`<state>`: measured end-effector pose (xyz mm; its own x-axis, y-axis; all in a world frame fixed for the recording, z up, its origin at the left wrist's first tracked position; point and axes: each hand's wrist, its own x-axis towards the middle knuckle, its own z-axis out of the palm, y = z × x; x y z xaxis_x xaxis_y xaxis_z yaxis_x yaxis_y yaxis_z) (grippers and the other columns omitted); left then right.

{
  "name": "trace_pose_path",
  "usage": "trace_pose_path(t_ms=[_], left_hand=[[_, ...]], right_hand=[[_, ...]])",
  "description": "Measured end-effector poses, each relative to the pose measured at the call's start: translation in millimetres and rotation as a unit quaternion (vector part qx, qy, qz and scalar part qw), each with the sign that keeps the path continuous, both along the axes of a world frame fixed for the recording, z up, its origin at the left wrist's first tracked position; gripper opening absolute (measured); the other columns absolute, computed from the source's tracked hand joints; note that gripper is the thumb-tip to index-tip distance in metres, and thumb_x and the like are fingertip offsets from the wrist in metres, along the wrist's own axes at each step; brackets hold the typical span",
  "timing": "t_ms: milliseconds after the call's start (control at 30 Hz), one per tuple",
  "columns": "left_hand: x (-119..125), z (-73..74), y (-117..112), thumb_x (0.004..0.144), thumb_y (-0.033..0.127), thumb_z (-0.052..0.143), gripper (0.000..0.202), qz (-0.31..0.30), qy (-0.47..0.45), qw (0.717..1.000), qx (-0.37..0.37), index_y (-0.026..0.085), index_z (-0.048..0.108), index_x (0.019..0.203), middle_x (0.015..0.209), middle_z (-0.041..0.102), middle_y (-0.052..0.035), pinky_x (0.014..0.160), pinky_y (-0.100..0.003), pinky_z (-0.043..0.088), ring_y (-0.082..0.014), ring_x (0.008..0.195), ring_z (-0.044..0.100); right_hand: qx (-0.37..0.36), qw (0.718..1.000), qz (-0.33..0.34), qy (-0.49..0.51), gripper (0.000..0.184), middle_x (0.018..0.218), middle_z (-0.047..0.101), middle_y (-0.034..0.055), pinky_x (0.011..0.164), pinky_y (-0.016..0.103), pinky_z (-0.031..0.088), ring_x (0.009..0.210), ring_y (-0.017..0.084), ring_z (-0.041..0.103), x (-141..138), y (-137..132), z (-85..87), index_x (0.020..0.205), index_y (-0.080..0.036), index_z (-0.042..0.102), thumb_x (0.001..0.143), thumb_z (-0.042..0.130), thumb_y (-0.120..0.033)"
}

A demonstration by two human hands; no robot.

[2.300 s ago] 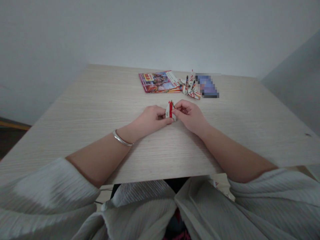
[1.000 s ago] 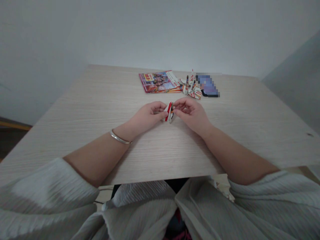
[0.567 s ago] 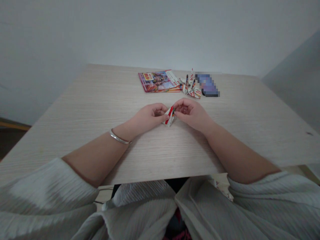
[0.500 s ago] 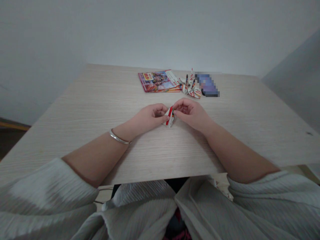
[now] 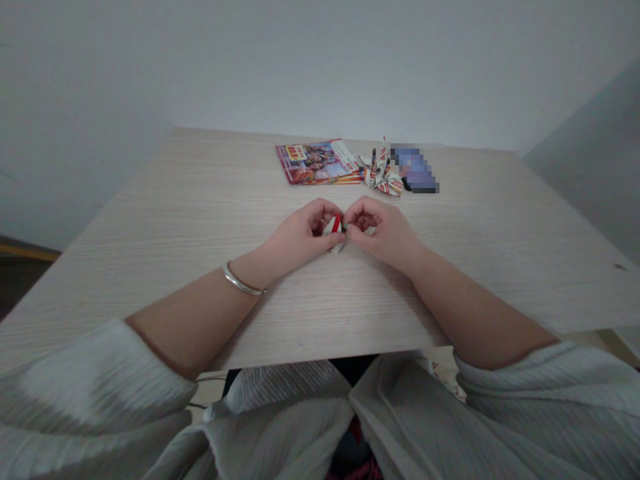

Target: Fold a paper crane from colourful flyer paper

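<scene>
A small folded piece of printed paper [image 5: 336, 230], white with a red stripe, sits between my two hands just above the wooden table [image 5: 200, 220]. My left hand [image 5: 303, 237] pinches its left side with thumb and fingers; a silver bangle is on that wrist. My right hand [image 5: 383, 230] pinches its right side, fingertips almost meeting the left ones. Most of the paper is hidden by my fingers.
At the far side of the table lie a colourful flyer [image 5: 315, 162], a finished folded paper figure [image 5: 381, 175] and a blurred dark object [image 5: 415, 171] beside it. Grey walls stand behind and to the right.
My hands have closed in on the folded paper, so less of it shows than a second ago. The paper's tilt shifted as it was turned between the fingers.
</scene>
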<state>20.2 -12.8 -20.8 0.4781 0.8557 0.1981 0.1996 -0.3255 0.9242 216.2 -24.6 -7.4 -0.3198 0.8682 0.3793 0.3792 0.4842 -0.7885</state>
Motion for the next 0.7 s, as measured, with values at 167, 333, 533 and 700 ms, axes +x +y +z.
trace_pose_path(t_ms=[167,333,533,700], left_hand=[[-0.5,-0.1,3.5,0.072,0.038,0.078,0.033,-0.007,0.001,0.998,-0.055,0.018,0.062,0.093,0.073,0.062,0.0012,0.06,-0.027,0.043,-0.0132,0.065,0.056],[-1.6,-0.3,4.8,0.068,0.038,0.08,0.037,-0.017,0.007,0.998,-0.062,0.019,0.062,0.093,0.073,0.062,0.0012,0.062,-0.028,0.046,-0.0146,0.067,0.059],[-0.7,2.6,3.8,0.065,0.037,0.081,0.036,-0.05,-0.014,0.993,-0.103,0.018,0.062,0.09,0.075,0.065,0.0007,0.062,-0.027,0.046,-0.013,0.066,0.059],[-0.1,1.6,5.3,0.064,0.035,0.081,0.035,-0.063,-0.017,0.991,-0.114,0.018,0.061,0.088,0.077,0.065,0.0009,0.065,-0.027,0.046,-0.0127,0.069,0.059]], right_hand=[[-0.017,0.999,0.029,0.018,0.012,0.076,0.065,-0.0017,0.06,0.028,0.046,0.063,0.011,0.052,1.5,-0.7,-0.8,0.086,-0.022,0.063,0.074,0.064,-0.022],[-0.04,0.996,0.071,0.025,0.015,0.081,0.067,-0.0005,0.06,0.027,0.045,0.065,0.011,0.051,3.8,-1.1,0.5,0.089,-0.022,0.066,0.075,0.064,-0.021],[-0.05,0.995,0.085,0.009,0.013,0.074,0.062,-0.0024,0.057,0.026,0.041,0.06,0.01,0.048,7.2,0.8,-1.1,0.088,-0.022,0.065,0.076,0.063,-0.019],[0.022,0.995,0.08,-0.053,0.012,0.074,0.064,-0.0021,0.061,0.027,0.043,0.063,0.012,0.052,10.1,0.0,1.7,0.08,-0.022,0.063,0.072,0.061,-0.013]])
